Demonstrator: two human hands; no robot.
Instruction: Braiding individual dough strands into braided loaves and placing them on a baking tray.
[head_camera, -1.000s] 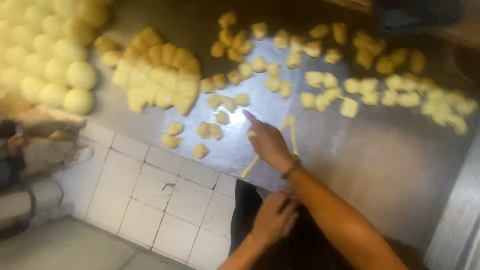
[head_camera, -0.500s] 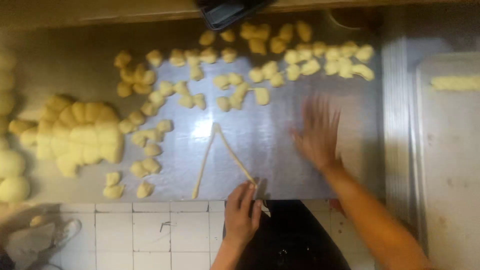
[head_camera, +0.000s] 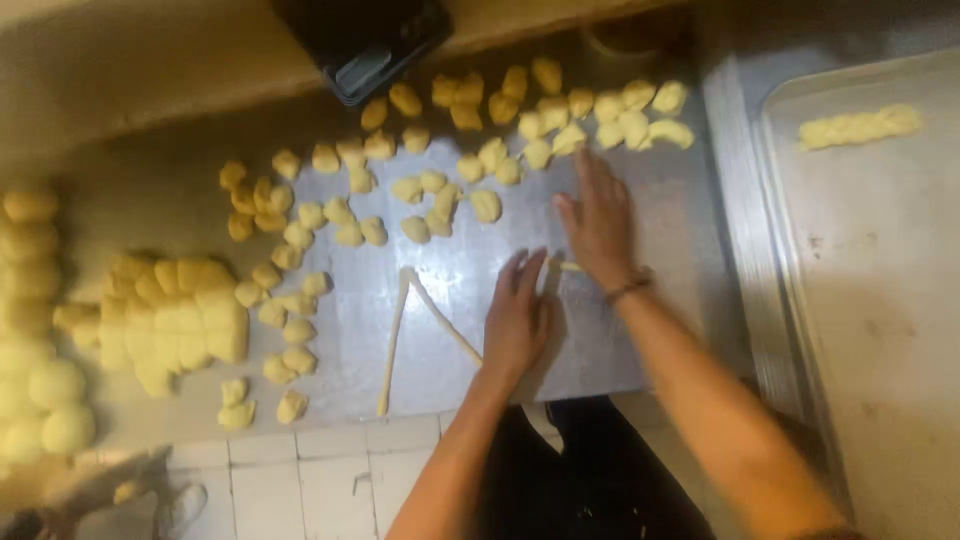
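Two thin dough ropes (head_camera: 400, 330) lie on the steel worktop (head_camera: 640, 330), joined at their top end in an upside-down V. My left hand (head_camera: 517, 320) lies flat, fingers together, on the lower end of the right rope. My right hand (head_camera: 598, 228) presses flat on a short dough strand (head_camera: 568, 266) that pokes out from under its palm. A thin band circles my right wrist. Several small pale yellow dough pieces (head_camera: 430, 190) are scattered just beyond both hands.
A metal tray (head_camera: 890, 300) on the right holds one braided dough piece (head_camera: 858, 126). Cut dough blocks (head_camera: 180, 320) and round dough balls (head_camera: 45, 400) sit at the left. A dark scale (head_camera: 365, 40) stands at the back. White floor tiles (head_camera: 330, 480) show below the counter edge.
My right hand came down flat onto a dough strand. My left hand slid up from the counter edge onto the rope's end. The view shifted slightly.
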